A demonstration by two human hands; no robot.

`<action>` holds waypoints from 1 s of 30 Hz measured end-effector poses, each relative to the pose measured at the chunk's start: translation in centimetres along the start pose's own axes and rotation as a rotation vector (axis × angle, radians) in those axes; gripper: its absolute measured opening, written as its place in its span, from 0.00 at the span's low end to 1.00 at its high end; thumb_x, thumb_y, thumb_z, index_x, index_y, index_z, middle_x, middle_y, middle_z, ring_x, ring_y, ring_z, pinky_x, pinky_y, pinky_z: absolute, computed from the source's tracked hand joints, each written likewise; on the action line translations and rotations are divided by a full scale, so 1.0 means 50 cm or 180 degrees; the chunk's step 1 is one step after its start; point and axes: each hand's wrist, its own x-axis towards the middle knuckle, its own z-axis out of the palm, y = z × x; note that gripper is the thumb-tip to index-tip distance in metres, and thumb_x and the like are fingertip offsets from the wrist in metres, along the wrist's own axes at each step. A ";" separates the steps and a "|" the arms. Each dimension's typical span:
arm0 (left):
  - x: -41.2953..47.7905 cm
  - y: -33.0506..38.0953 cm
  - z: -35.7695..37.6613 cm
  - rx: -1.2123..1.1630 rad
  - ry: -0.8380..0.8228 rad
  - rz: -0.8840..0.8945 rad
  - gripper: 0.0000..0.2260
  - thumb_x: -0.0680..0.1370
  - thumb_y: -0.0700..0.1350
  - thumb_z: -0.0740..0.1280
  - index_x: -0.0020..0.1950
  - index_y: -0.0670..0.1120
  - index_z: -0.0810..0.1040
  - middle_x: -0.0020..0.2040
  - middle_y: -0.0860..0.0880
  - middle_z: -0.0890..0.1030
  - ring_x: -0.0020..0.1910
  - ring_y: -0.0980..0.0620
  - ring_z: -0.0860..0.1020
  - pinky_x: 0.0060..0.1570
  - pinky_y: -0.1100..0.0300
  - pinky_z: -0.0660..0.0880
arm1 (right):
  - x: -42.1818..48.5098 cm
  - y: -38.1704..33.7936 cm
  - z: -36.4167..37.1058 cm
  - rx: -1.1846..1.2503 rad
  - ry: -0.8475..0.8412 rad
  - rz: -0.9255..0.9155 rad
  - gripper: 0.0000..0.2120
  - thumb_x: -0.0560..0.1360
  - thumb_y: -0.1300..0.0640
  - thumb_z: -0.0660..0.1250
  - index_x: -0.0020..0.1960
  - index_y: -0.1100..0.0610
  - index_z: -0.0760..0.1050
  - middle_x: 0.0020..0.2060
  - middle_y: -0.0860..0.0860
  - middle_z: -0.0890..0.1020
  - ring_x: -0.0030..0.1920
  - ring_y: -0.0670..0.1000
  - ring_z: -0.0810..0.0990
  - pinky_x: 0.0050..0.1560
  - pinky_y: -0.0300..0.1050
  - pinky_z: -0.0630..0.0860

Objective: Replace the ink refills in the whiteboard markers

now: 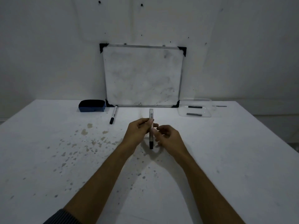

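A white whiteboard marker (151, 126) with a black cap at its lower end is held upright above the middle of the table. My left hand (139, 132) grips its barrel from the left. My right hand (168, 138) touches the barrel from the right with curled fingers. A second marker (113, 115) with a black cap lies on the table to the left. Two dark ink refills (195, 107) (194, 114) lie in a clear plastic tray (208, 110) at the back right.
A small whiteboard (142, 75) leans against the wall at the back. A blue eraser (91, 105) sits to its left. A thin dark stick (220, 106) lies right of the tray. The white table (64, 159) is stained with brown spots.
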 end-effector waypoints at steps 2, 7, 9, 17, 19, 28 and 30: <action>-0.001 -0.004 -0.001 -0.0075 0.0107 -0.0110 0.13 0.82 0.50 0.70 0.62 0.45 0.84 0.50 0.50 0.90 0.52 0.53 0.88 0.62 0.53 0.81 | -0.001 0.005 0.014 -0.0194 -0.0135 -0.0063 0.21 0.74 0.39 0.72 0.59 0.52 0.79 0.49 0.48 0.85 0.48 0.47 0.86 0.50 0.45 0.85; -0.003 0.006 -0.047 0.0301 0.0035 -0.0208 0.16 0.81 0.54 0.71 0.61 0.45 0.84 0.49 0.50 0.90 0.48 0.56 0.88 0.53 0.63 0.82 | -0.007 0.000 0.053 -0.0187 -0.0159 0.0042 0.19 0.76 0.45 0.73 0.61 0.55 0.82 0.47 0.47 0.87 0.45 0.46 0.86 0.51 0.45 0.85; 0.005 0.009 -0.091 0.0945 0.0024 -0.0085 0.19 0.81 0.61 0.67 0.57 0.48 0.86 0.47 0.53 0.89 0.48 0.57 0.87 0.56 0.59 0.81 | -0.003 -0.010 0.067 -0.0375 -0.0209 -0.0010 0.17 0.76 0.46 0.72 0.61 0.54 0.83 0.47 0.46 0.87 0.45 0.44 0.86 0.52 0.43 0.84; 0.043 -0.074 -0.357 0.3581 0.1209 0.0156 0.25 0.80 0.62 0.65 0.71 0.48 0.78 0.71 0.43 0.78 0.70 0.42 0.75 0.72 0.45 0.69 | 0.101 -0.096 0.184 -0.1308 -0.0002 -0.0189 0.11 0.74 0.51 0.72 0.48 0.59 0.87 0.41 0.52 0.88 0.40 0.49 0.85 0.36 0.35 0.75; 0.042 -0.090 -0.383 0.3832 0.1054 -0.0024 0.30 0.80 0.65 0.63 0.76 0.51 0.73 0.79 0.45 0.70 0.78 0.43 0.67 0.77 0.45 0.60 | 0.137 -0.106 0.219 -0.1482 0.0028 -0.0083 0.12 0.73 0.53 0.71 0.41 0.62 0.86 0.34 0.53 0.86 0.32 0.50 0.81 0.31 0.37 0.74; 0.044 -0.109 -0.403 0.3886 0.0844 0.0089 0.32 0.81 0.68 0.58 0.81 0.53 0.65 0.84 0.47 0.60 0.83 0.46 0.56 0.80 0.47 0.50 | 0.230 -0.107 0.328 -0.1576 0.0115 -0.0032 0.14 0.72 0.56 0.73 0.51 0.67 0.84 0.45 0.59 0.86 0.46 0.58 0.86 0.45 0.53 0.84; 0.046 -0.109 -0.405 0.3849 0.0830 0.0096 0.32 0.81 0.67 0.59 0.81 0.53 0.65 0.84 0.47 0.60 0.83 0.46 0.55 0.80 0.47 0.50 | 0.246 -0.101 0.339 -0.1564 0.0155 0.0035 0.12 0.74 0.52 0.73 0.46 0.61 0.86 0.42 0.57 0.87 0.45 0.56 0.86 0.41 0.45 0.81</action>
